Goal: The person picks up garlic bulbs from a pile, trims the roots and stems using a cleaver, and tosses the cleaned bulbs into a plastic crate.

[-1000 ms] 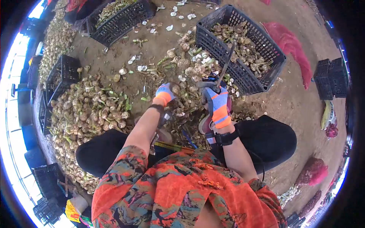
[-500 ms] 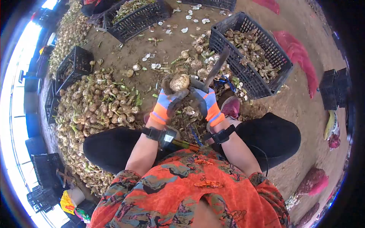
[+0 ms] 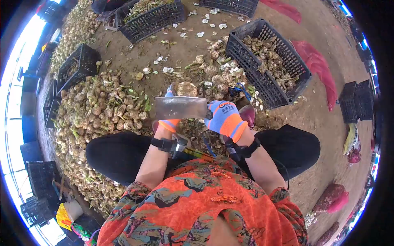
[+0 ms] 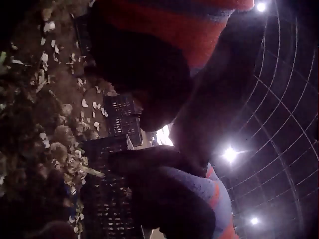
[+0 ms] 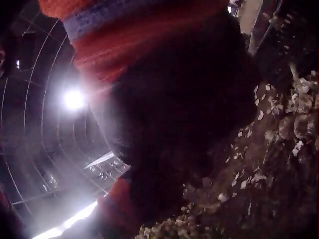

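Note:
In the head view my gloved right hand [image 3: 225,118] grips the dark handle of a cleaver [image 3: 180,107]. Its broad grey blade lies flat to the view, pointing left across the left hand. My gloved left hand [image 3: 168,124] holds a round, pale brown garlic-like bulb [image 3: 186,88], which shows just above the blade's upper edge. Most of the left fingers are hidden behind the blade. Both wrist views are dark: the left glove [image 4: 164,59] and the right glove [image 5: 174,94] appear mostly as shadow.
A heap of bulbs [image 3: 98,110] lies by the left knee. A black crate [image 3: 250,69] with trimmed bulbs stands ahead right, more crates [image 3: 156,20] farther off. Loose bulbs [image 3: 221,80] and white scraps cover the ground ahead. A red net bag [image 3: 316,67] lies beyond the right crate.
The left hand has lifted a bulb from the ground and brought it beside the right hand. The cleaver has swung from pointing up and away to lying leftward before the bulb.

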The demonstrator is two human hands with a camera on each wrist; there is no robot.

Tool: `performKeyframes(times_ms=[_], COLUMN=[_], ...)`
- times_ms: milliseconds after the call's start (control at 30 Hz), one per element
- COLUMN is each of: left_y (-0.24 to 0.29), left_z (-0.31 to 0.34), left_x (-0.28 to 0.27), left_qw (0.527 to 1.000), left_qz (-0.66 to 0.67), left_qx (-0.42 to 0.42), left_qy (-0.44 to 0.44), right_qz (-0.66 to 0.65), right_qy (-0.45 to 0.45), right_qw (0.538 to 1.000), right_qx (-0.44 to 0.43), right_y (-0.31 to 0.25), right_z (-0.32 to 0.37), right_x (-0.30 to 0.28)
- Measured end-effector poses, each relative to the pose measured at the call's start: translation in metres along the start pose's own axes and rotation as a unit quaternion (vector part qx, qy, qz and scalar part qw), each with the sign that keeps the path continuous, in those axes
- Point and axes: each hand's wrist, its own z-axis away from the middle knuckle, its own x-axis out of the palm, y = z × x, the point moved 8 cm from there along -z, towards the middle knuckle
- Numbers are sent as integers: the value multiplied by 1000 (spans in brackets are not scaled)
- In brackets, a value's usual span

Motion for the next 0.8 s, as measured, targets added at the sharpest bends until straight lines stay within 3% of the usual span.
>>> performKeyframes(times_ms=[67,100,233,300,433,500,533,600,633,667,700,733,767,800], left_y=[1,4,11,21,11,20,21,16,25,28,32,33,40,42], left_z=[1,9,19,10,4,19,16,7,29,56,66,69,63,60], left_x=[12,21,31,10,1,20,18,10,56,108,109,120,118,108], left_qw=[998,996,974,922,949,815,816,863,707,501,565,571,637,704], left_qz=[-56,-80,-202,-349,-284,-531,-531,-471,-660,-804,-746,-733,-674,-609], left_qx=[-8,25,104,158,131,231,230,181,252,303,339,366,372,366], left_qy=[-38,32,2,60,41,-6,-6,-23,43,105,100,53,36,25], right_qz=[45,59,51,56,52,33,33,34,8,-19,-170,-85,-254,-414], right_qy=[-2,-9,-2,-38,-47,-68,-69,-35,-32,-29,52,18,95,156], right_qw=[998,998,998,997,998,997,997,999,999,997,974,973,943,879], right_qx=[-32,-29,-36,-33,6,20,22,-3,31,66,142,215,195,177], right_y=[-8,-9,-7,-3,16,21,23,21,40,68,128,156,198,229], right_z=[0,-1,-4,-7,-12,-14,-14,-15,-24,-32,-38,-35,-59,-74], right_x=[3,4,6,17,35,41,42,42,53,76,96,90,122,167])
